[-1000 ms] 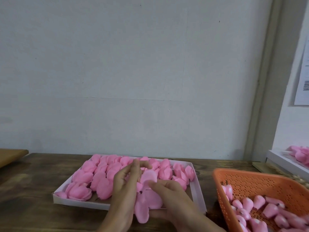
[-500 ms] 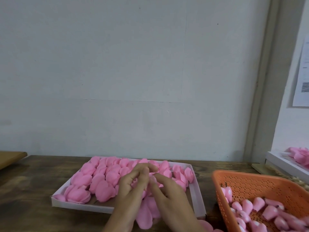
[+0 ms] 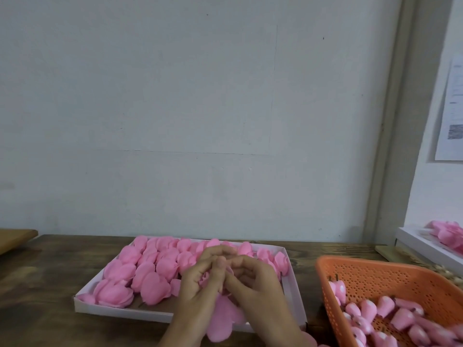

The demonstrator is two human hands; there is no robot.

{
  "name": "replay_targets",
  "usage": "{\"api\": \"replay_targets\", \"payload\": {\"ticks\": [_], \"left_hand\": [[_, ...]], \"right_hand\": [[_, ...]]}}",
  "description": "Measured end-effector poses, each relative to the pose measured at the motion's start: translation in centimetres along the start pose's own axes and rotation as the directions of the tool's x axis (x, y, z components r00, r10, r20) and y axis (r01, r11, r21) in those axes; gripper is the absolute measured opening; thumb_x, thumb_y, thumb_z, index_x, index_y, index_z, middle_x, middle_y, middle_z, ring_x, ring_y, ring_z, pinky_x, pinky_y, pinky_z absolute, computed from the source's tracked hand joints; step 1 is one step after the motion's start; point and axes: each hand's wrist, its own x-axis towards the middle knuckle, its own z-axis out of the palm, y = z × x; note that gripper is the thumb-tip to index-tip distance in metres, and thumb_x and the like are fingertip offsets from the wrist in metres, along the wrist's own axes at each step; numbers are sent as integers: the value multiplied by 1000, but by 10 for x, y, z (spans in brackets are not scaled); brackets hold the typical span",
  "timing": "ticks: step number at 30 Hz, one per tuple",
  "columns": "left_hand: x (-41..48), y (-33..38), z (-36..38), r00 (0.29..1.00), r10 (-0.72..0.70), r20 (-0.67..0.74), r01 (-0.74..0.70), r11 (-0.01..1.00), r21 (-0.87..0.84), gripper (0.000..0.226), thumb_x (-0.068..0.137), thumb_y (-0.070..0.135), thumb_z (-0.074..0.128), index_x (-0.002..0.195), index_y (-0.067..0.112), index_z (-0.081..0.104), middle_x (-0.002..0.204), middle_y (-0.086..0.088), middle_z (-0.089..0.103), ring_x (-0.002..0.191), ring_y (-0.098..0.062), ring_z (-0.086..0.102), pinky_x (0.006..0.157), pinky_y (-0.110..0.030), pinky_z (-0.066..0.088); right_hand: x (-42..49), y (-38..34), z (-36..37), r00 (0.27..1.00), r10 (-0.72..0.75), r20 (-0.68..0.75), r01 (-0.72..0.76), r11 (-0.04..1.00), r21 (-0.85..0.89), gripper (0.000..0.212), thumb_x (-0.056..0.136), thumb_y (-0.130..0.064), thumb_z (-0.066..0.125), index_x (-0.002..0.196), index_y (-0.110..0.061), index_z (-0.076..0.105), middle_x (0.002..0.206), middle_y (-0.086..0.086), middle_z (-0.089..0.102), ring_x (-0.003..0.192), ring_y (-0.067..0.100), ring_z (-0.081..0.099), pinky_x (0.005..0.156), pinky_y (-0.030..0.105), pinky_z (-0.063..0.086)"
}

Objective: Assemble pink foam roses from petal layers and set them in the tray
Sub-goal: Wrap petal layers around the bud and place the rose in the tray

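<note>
Item: half-built pink foam rose (image 3: 206, 279), pinched jointly by curled left hand (image 3: 196, 290) and right hand (image 3: 256, 289), apparently so that its loose pink foam petal layers (image 3: 221, 321) hang below the grip for wrapping; shallow white card tray (image 3: 120, 309) lies directly behind it.

Matt foam petals (image 3: 152, 286), perforated plastic basket (image 3: 375, 274)
</note>
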Motion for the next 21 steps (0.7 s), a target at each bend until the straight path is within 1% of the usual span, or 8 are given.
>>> {"api": "replay_targets", "payload": {"ticks": [2,4,7,9,13,17,19,21], "left_hand": [[1,2,-2,1000,-8,-19,8,1000,-3,29,100,30,54,93,21,81,116,-15,72,107,-35,72,83,-36,62],[2,2,-3,999,1,-40,-1,1000,2,32,103,36,56,94,19,81,115,-13,73,108,-33,72,85,-38,62],[5,2,-3,996,-1,-84,-1,1000,-24,36,93,44,58,94,15,80,106,-3,76,100,-29,75,85,-48,63],[5,3,-4,993,-12,-118,7,999,-39,35,94,49,62,94,20,82,95,3,79,95,-19,76,83,-38,64],[5,4,-5,988,-61,-142,45,992,-119,39,87,47,60,94,15,81,107,-10,79,99,-27,77,73,-30,62],[5,7,-3,987,-34,-157,14,992,-127,48,83,66,71,78,18,76,107,-12,77,91,-32,77,70,-34,63],[6,5,-4,988,-17,-150,-2,992,-124,58,75,74,73,75,16,68,110,-13,76,96,-32,77,71,-35,63],[7,3,-6,989,-3,-150,-16,992,-128,59,78,70,72,81,11,66,110,-14,76,99,-31,76,71,-33,63]], "right_hand": [[1,-1,-1,1000,-11,25,9,998,62,12,96,-6,70,89,-9,80,81,13,78,77,22,71,79,42,57],[0,-4,-1,997,-32,65,28,998,62,16,98,-6,68,93,-13,82,85,10,79,81,19,70,84,43,57],[-2,-7,1,995,-41,93,38,999,28,22,100,-7,64,104,-21,80,84,-3,77,81,9,68,77,27,54],[-3,-5,4,998,-18,61,16,999,39,25,98,-5,65,113,-22,75,80,-5,74,81,8,66,79,27,53],[-5,-4,5,999,39,33,-43,992,117,22,94,-2,69,115,-10,67,86,1,77,83,11,68,79,28,55],[-6,-4,5,996,-3,94,-1,999,41,20,92,-2,72,106,-16,78,98,3,79,82,6,67,78,20,53],[-7,-3,7,993,-35,109,33,999,19,20,90,-2,75,105,-16,79,101,2,78,83,10,67,76,21,53],[-8,-1,7,993,-62,105,60,998,19,20,89,-1,75,105,-12,79,105,5,77,92,24,70,85,31,57]]}}
